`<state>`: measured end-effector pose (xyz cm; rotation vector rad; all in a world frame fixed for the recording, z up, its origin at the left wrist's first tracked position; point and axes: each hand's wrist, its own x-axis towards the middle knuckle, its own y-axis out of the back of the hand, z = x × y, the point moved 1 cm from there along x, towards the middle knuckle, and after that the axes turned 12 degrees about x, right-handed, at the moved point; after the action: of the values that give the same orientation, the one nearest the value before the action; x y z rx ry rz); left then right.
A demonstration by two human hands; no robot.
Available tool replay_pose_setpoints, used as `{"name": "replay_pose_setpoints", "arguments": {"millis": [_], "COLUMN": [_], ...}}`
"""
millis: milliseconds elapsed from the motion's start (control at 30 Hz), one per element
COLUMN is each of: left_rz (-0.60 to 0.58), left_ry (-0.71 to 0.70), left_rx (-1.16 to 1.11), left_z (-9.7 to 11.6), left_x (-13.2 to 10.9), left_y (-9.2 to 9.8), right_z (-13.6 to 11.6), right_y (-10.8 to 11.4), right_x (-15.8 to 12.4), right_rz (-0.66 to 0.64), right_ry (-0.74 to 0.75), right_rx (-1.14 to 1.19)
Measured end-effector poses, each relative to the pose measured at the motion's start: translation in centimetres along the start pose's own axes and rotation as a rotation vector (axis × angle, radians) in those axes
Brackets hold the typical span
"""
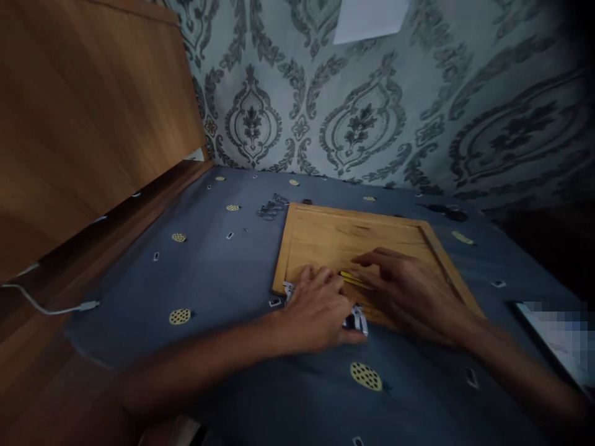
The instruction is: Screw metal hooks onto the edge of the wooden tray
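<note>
A wooden board [339,238] with a raised rim lies on the blue cloth. My left hand [320,310] is over its near edge, fingers bent and pressed down. Beneath that hand is a black-and-white patterned piece [357,321], showing at both sides of the hand and mostly covered. My right hand [404,285] is just to the right, low over the board, its fingers closed around a slim yellow stick-like tool [351,278]. The tool points left, toward my left fingers. Its exact kind cannot be made out, since the hand hides much of it.
Small dark metal-looking pieces [273,207] lie beyond the board's left corner. A dark object [449,212] is at the back right. A tablet or phone [555,341] lies at the right. A white cable [56,306] and wooden panel [93,111] are at the left.
</note>
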<state>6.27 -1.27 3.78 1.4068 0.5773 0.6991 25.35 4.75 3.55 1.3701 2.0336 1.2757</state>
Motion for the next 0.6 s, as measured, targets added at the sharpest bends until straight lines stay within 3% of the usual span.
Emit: {"name": "replay_pose_setpoints", "arguments": {"millis": [167, 333, 467, 600], "left_rz": [-0.004, 0.027, 0.051, 0.058], "left_ry": [0.004, -0.003, 0.015, -0.023], "left_rx": [-0.025, -0.016, -0.024, -0.034], "left_z": [-0.1, -0.2, -0.1, -0.2], "left_x": [-0.2, -0.3, -0.3, -0.3], "left_y": [-0.2, -0.5, -0.8, -0.9], "right_z": [-5.1, -10.2, -11.5, -12.1], "right_y": [-1.0, -5.5, -9.6, -12.0], "right_x": [5.9, 12.9, 16.8, 18.7], "right_rz": [-0.067, -0.281, -0.35, -0.342], "right_ry": [0.138, 0.149, 0.09, 0.065], "right_rx": [0.062, -0.005, -0.067, -0.127]}}
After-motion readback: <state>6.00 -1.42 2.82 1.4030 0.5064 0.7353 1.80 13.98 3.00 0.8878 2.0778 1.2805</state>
